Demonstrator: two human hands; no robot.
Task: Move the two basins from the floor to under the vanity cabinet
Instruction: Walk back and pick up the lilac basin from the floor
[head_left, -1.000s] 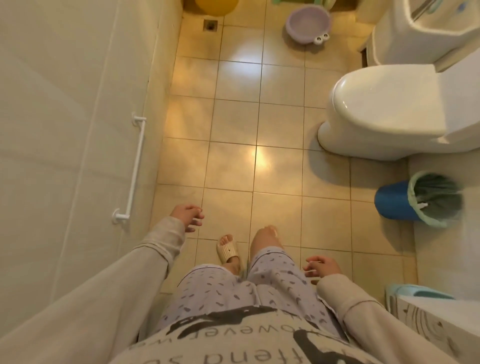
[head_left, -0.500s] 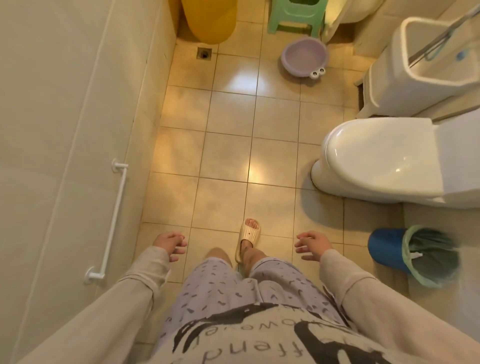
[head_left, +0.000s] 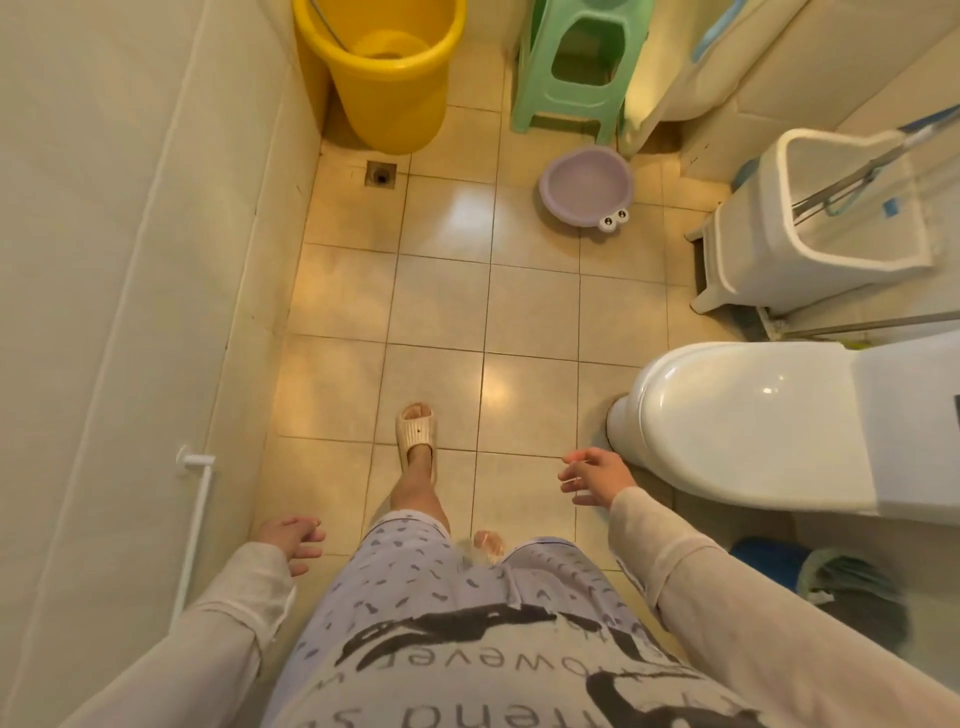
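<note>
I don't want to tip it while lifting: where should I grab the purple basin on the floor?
Take the purple basin by its rim. It sits upright and open, looks empty, and the near edge carries a googly-eyed tab that juts out. Coming from above on the open-floor side seems easiest, since the green stool crowds its far side.

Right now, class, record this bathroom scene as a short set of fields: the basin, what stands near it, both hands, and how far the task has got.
basin: round lilac plastic basin on the tiled floor, appears empty
nearby: green plastic stool behind it; yellow plastic bucket at far left
left hand: open, holding nothing
right hand: open, near the white toilet
task: basin not yet picked up; only one basin visible
</note>
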